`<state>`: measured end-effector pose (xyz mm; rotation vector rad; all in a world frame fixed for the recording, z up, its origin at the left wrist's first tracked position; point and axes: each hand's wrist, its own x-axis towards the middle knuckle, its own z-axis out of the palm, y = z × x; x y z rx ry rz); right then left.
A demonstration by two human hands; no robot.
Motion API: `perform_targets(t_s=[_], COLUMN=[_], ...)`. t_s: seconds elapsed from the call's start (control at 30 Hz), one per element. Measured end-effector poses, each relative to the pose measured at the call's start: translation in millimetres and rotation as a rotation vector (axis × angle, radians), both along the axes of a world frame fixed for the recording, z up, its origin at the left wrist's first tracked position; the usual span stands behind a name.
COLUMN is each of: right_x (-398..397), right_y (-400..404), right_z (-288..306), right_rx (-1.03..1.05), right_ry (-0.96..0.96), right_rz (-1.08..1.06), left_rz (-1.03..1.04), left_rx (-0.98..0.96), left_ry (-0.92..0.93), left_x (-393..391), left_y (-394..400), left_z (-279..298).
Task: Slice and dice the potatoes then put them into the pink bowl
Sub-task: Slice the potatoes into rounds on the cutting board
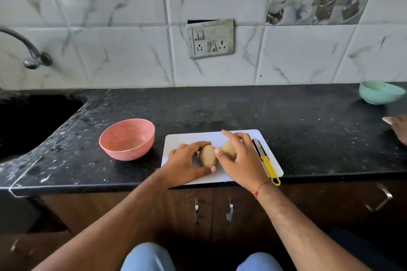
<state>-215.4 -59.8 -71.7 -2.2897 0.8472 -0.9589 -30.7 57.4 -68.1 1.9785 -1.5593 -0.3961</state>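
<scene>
Two whole brown potatoes lie side by side on a white cutting board. My left hand curls round the left potato, fingers over its top and thumb at its near end. My right hand covers the right potato, thumb against its near side, index finger raised. A knife with a yellow handle lies along the board's right side, blade pointing away, untouched. The pink bowl stands empty on the black counter, left of the board.
A dark sink is set into the counter at the far left, with a tap above. A mint green bowl sits at the back right. Another person's hand shows at the right edge. Cabinet doors lie below the counter.
</scene>
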Motion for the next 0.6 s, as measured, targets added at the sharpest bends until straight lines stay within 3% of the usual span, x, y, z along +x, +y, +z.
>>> perform_targets(t_s=[0.33, 0.6], right_x=[-9, -14], right_y=[2, -17], right_z=[2, 22], right_rx=[0.085, 0.026], right_ry=[0.053, 0.419], right_rz=[0.032, -0.031], left_rz=[0.024, 0.003], left_rx=[-0.023, -0.054], left_ry=[0.149, 0.087], left_x=[3, 17], left_y=[1, 4], left_z=[-4, 1])
